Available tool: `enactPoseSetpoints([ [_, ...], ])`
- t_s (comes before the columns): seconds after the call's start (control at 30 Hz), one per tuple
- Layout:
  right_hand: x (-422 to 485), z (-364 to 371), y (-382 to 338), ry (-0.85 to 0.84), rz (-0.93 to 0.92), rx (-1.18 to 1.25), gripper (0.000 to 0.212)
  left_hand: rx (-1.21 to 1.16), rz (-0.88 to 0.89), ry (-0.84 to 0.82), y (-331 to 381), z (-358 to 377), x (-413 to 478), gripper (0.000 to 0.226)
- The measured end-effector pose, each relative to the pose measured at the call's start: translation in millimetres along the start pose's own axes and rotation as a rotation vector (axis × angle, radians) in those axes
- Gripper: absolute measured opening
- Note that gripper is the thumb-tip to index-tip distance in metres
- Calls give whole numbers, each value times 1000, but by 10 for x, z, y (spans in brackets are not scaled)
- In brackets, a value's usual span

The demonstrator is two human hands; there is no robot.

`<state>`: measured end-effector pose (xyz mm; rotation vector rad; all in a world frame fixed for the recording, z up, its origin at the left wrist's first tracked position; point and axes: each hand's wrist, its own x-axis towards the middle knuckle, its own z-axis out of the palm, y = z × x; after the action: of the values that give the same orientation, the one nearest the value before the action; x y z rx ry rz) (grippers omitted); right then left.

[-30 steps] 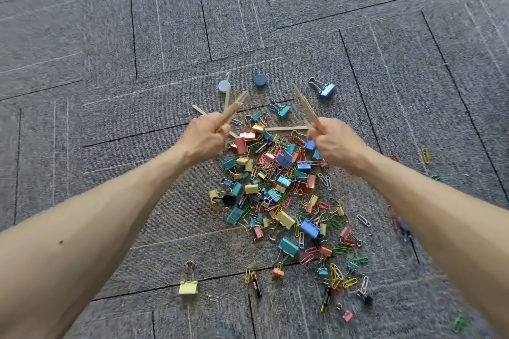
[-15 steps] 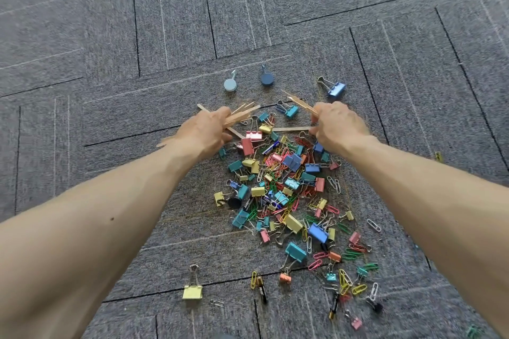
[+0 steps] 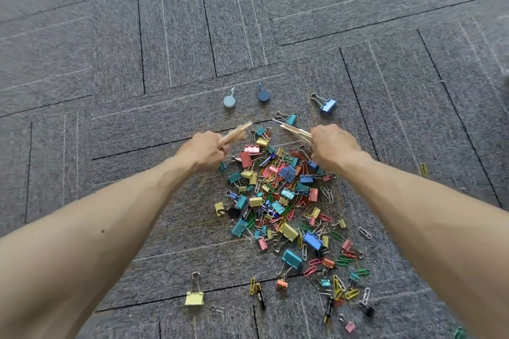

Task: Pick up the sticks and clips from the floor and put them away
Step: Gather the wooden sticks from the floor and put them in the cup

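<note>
Both fists flank the far edge of the clip pile, our left hand clenching the left stick bundle, our right hand the right stick bundle, tips converging beyond it.

Both arms bare, no sleeves. Your left forearm enters from 7 o'clock, your right forearm from 5 o'clock, and they converge toward centre with the wrists near straight.

Your left hand is back-up, fingers curled round the left bundle of sticks, which juts toward 2 o'clock.

Your right hand is knuckles-up and grips the right bundle of sticks, which points toward 10 o'clock.

The hands are level and well apart.
</note>
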<state>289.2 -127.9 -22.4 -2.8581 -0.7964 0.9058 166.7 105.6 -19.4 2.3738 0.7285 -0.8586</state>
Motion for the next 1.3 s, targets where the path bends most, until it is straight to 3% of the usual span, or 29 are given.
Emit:
enactPoseSetpoints([
  [0.17, -125, -443, 12, -201, -34, 280, 26, -362, 149, -150, 371, -439, -324, 32],
  [0.3, -372, -906, 112, -250, -44, 440, 23, -581, 246, -231, 793, -790, -631, 34],
  [0.4, -681, -1325, 174, -265, -28, 708, 17, -736, 286, -223, 1091, -1073, -912, 26],
  [0.73, -2172, -3051, 7, 32, -52, 1348, 22, -1079, 394, -27, 2077, -2222, -2576, 26],
  [0.9, -3259, -3834, -245, 133, -181, 1581, 19, -1172, 487, 95, 2487, -2635, -3825, 27],
  [1.3, -6025, -4611, -581, 532, -354, 1619, 19, -1374, 765, 229, 3069, -2637, -6458, 26],
])
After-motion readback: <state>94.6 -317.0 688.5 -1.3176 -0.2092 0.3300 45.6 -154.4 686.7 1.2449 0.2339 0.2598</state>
